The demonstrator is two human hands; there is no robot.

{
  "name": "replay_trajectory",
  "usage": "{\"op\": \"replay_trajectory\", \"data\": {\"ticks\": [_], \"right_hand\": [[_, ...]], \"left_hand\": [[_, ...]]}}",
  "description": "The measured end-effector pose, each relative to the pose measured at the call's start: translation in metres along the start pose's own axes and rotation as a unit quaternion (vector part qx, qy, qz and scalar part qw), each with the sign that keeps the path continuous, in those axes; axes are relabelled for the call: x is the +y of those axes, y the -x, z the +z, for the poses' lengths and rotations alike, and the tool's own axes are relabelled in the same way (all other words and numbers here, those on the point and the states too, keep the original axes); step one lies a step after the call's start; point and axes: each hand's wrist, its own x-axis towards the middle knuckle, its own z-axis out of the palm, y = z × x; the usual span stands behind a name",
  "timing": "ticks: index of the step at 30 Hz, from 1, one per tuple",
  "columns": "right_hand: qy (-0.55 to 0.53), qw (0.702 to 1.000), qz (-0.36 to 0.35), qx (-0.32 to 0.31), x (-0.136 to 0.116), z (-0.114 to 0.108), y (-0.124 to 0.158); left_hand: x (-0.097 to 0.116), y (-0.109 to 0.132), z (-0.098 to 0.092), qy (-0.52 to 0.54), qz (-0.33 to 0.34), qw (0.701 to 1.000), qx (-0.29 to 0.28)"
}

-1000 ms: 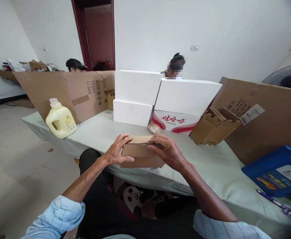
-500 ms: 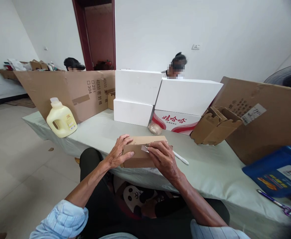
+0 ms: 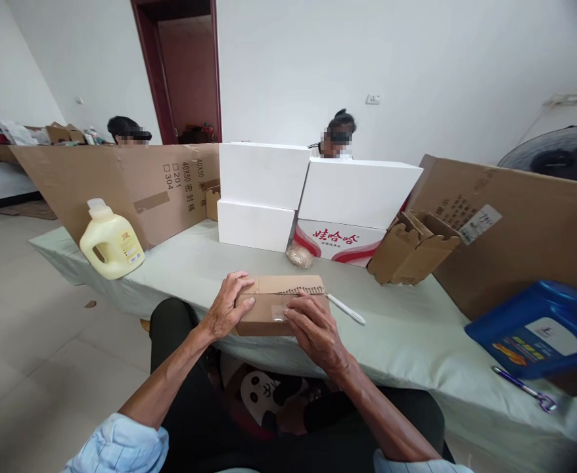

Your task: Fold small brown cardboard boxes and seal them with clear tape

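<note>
A small brown cardboard box (image 3: 259, 316) lies near the table's front edge, its top showing a dark striped print. My left hand (image 3: 227, 305) clasps the left end, thumb on the front face and fingers over the top edge. Clear tape (image 3: 278, 313) runs across the front face. The fingers of my right hand (image 3: 313, 322) are pinched together on it and hide its right part. To the right of the box lies a white pen-like stick (image 3: 346, 309), partly behind the box's edge.
White boxes (image 3: 263, 174) are stacked at the back, beside a red-printed box (image 3: 340, 242). A yellow jug (image 3: 114, 243) stands left; a folded carton (image 3: 411, 246), blue jug (image 3: 535, 328) and purple-handled tool (image 3: 525, 387) are right. Two people sit behind the cardboard panels (image 3: 96, 177).
My right hand has come down the box's front face, uncovering the striped print on top. The tape now shows lower on that face. My left hand keeps its hold; the view has shifted slightly.
</note>
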Motion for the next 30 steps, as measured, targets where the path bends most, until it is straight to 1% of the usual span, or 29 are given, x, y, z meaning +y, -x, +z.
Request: {"op": "replay_trajectory", "data": {"ticks": [3, 5, 7, 8, 9, 11, 12, 14, 15, 17, 20, 23, 25, 27, 30], "right_hand": [[-0.016, 1.000, 0.007, 0.006, -0.006, 0.000, 0.000], [-0.026, 0.999, 0.022, 0.027, -0.011, -0.004, -0.001], [-0.033, 0.995, 0.064, 0.068, -0.011, -0.014, -0.007], [-0.028, 0.991, 0.097, 0.092, -0.008, -0.022, -0.011], [-0.018, 0.984, 0.137, 0.112, -0.001, -0.031, -0.016], [0.007, 0.965, 0.226, 0.135, 0.025, -0.048, -0.026], [0.008, 0.953, 0.271, 0.132, 0.042, -0.055, -0.030], [-0.022, 0.937, 0.331, 0.108, 0.082, -0.060, -0.037], [-0.032, 0.932, 0.349, 0.088, 0.103, -0.058, -0.038], [-0.032, 0.929, 0.368, 0.035, 0.141, -0.045, -0.037], [-0.018, 0.925, 0.380, -0.002, 0.186, -0.013, -0.030], [0.004, 0.919, 0.394, -0.029, 0.221, 0.017, -0.021], [0.021, 0.914, 0.401, -0.053, 0.241, 0.032, -0.014], [0.038, 0.910, 0.406, -0.077, 0.260, 0.042, -0.008], [0.063, 0.903, 0.411, -0.106, 0.283, 0.050, 0.001]], "left_hand": [[0.001, 0.001, -0.001, -0.010, 0.006, 1.000, -0.013], [0.002, 0.001, -0.002, -0.018, 0.008, 1.000, -0.020], [0.003, 0.002, -0.003, -0.026, 0.008, 0.999, -0.025], [0.003, 0.003, -0.004, -0.030, 0.008, 0.999, -0.029], [0.004, 0.004, -0.005, -0.034, 0.009, 0.999, -0.034], [0.007, 0.006, -0.007, -0.040, 0.013, 0.998, -0.047], [0.008, 0.007, -0.008, -0.042, 0.016, 0.998, -0.054], [0.010, 0.009, -0.010, -0.046, 0.017, 0.997, -0.062], [0.011, 0.010, -0.010, -0.048, 0.015, 0.997, -0.063], [0.011, 0.011, -0.009, -0.050, 0.010, 0.997, -0.065], [0.009, 0.014, -0.007, -0.049, 0.011, 0.997, -0.059], [0.009, 0.017, -0.006, -0.050, 0.009, 0.997, -0.061], [0.010, 0.019, -0.007, -0.054, 0.004, 0.996, -0.070], [0.012, 0.022, -0.007, -0.057, 0.002, 0.996, -0.074], [0.015, 0.025, -0.007, -0.058, -0.003, 0.996, -0.074]]}}
